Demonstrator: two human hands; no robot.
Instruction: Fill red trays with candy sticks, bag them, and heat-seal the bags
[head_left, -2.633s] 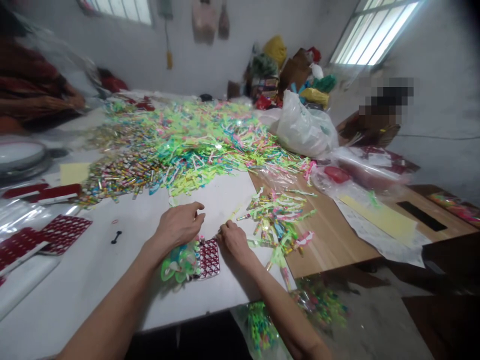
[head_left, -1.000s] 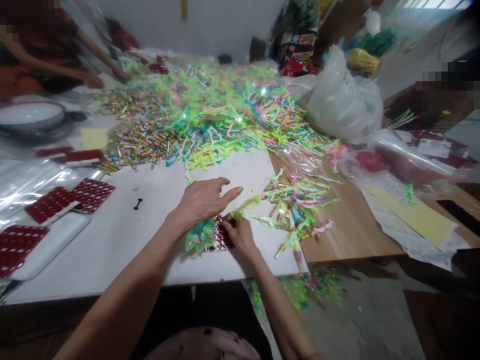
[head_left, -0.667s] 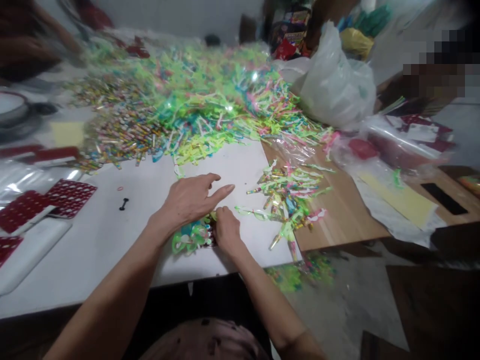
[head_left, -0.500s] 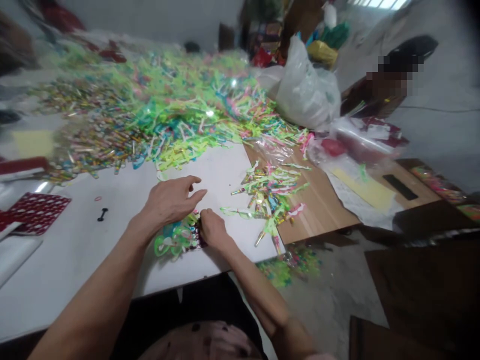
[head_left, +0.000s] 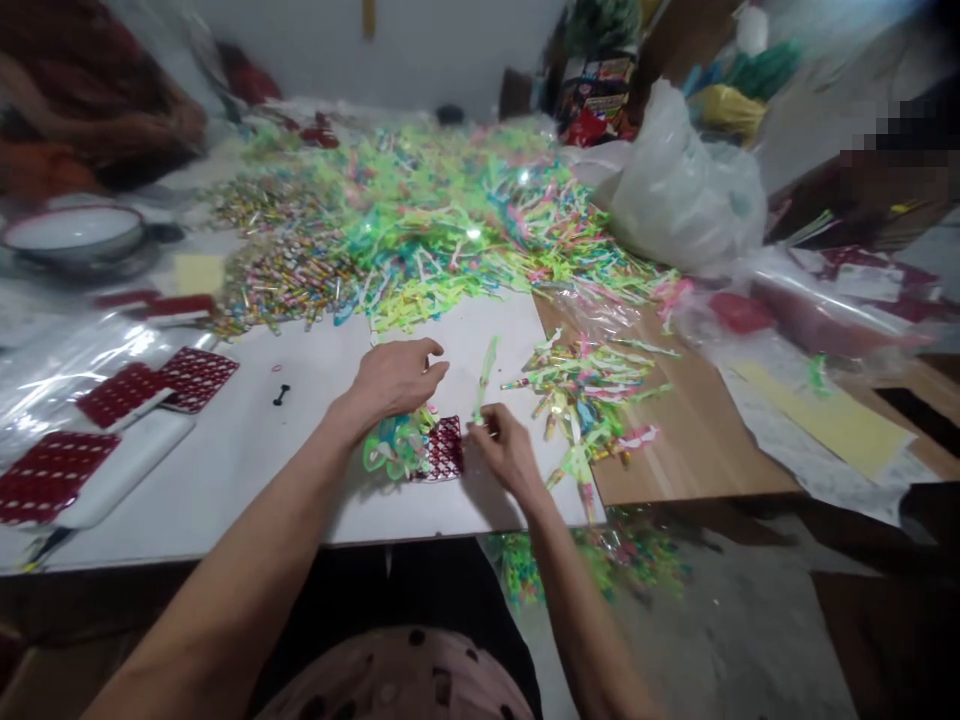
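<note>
My right hand (head_left: 502, 445) pinches a thin light-green plastic piece (head_left: 489, 370) that stands up from the fingers. Just left of it, a dark red patterned block with white holes (head_left: 445, 447) lies on the white tabletop. Green and teal looped plastic pieces (head_left: 394, 447) cluster at the block's left side. Over that cluster is my left hand (head_left: 397, 375), thumb and forefinger apart; its lower fingers are partly hidden. Right of my right hand lies a loose pile of green strips with shiny tube ends (head_left: 577, 385).
A large heap of green plastic pieces (head_left: 450, 200) and shiny tubes (head_left: 292, 270) covers the back. More red patterned blocks (head_left: 199, 378) lie at left near a white basin (head_left: 75, 230). A white plastic bag (head_left: 686, 190) stands at back right. Another person's arm (head_left: 142, 130) shows at far left.
My right hand has drawn away rightward from the red block and now has a green piece in its fingers. The block shows more. The camera view has turned left.
</note>
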